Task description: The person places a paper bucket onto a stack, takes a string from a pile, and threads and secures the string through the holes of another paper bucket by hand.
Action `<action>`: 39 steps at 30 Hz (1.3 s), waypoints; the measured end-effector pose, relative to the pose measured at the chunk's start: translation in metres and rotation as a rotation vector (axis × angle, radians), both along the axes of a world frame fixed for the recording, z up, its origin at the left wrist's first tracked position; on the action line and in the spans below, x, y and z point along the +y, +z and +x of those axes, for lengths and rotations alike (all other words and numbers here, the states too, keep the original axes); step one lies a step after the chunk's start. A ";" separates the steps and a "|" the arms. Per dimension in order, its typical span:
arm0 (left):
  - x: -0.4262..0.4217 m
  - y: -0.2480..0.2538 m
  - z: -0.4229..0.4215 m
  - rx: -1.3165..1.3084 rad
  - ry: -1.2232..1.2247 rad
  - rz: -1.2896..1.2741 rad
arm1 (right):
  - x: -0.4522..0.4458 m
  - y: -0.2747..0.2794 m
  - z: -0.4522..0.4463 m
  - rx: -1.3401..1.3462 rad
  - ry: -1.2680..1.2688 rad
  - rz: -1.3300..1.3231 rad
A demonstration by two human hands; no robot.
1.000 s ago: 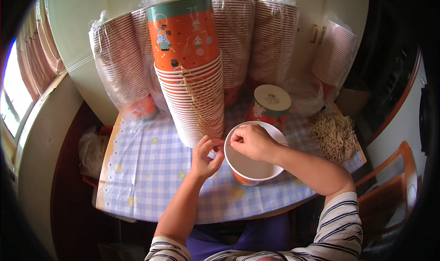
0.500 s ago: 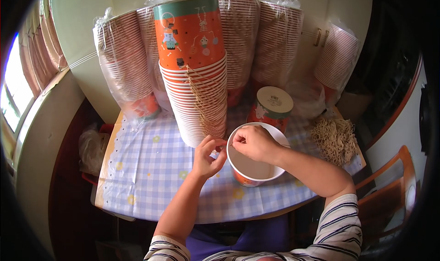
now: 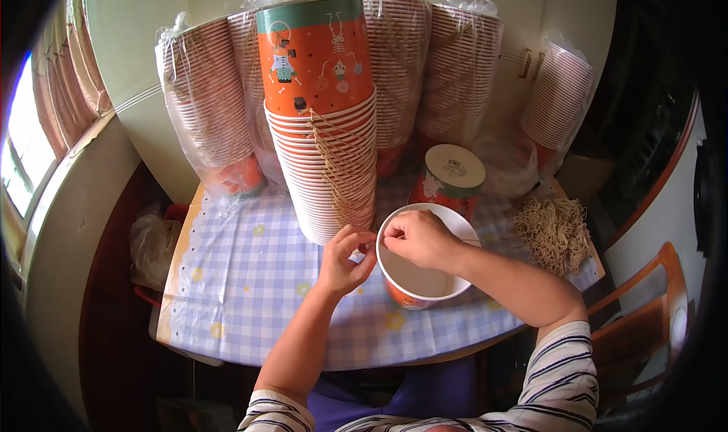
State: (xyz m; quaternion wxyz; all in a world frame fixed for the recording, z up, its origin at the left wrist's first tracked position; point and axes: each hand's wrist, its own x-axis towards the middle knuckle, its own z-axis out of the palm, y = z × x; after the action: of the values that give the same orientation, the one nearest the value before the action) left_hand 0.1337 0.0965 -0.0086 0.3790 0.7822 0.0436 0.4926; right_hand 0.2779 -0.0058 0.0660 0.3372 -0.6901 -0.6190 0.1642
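Note:
An orange paper bucket (image 3: 409,297) with a white rim and pale inside stands upright on the table in front of me. My right hand (image 3: 423,238) reaches over its opening, fingertips pinched against the inner wall at the left. On the outside of that same wall, my left hand (image 3: 347,259) has its thumb and fingers curled together near the rim. What the fingertips hold is too small to make out. A thin, light cord-like line shows inside the bucket, right of my right wrist. Beyond my left hand rises a tall stack of upturned buckets (image 3: 322,159) with twisted cord handles hanging down its side.
Another upturned bucket (image 3: 453,170) stands behind the one I handle. To the right lies a heap of beige cords (image 3: 553,235). Several plastic-wrapped bucket stacks (image 3: 205,91) line the back. A checked cloth (image 3: 265,311) covers the table; a wooden chair (image 3: 644,311) stands at right.
Hardly anything differs. Both hands keep their places at the bucket's left rim, with only a slight shift of the fingers.

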 end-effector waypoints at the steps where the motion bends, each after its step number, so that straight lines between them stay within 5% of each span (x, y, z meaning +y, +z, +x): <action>1: 0.001 -0.002 0.001 0.004 0.009 0.008 | 0.000 0.000 0.000 0.010 0.005 -0.004; 9: 0.007 -0.001 -0.006 0.077 -0.005 -0.049 | -0.012 0.019 0.006 0.085 -0.017 -0.084; 17: 0.019 -0.001 -0.016 0.255 -0.376 -0.693 | -0.078 0.057 -0.011 0.212 -0.008 0.030; 24: 0.028 -0.003 -0.020 0.327 -0.573 -0.824 | -0.110 0.009 -0.069 -0.044 0.252 0.221; 31: 0.035 -0.007 -0.027 0.475 -0.755 -0.868 | -0.089 -0.032 -0.052 -0.199 -0.017 0.374; 39: 0.026 -0.023 -0.025 0.457 -0.779 -0.946 | -0.050 -0.085 -0.041 0.209 0.001 0.278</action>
State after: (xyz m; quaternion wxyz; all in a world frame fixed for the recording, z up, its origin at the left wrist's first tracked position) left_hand 0.1086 0.1223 -0.0317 0.8143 0.5744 0.0486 0.0681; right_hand 0.2373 -0.0557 -0.0193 0.4918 -0.6157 -0.5977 0.1479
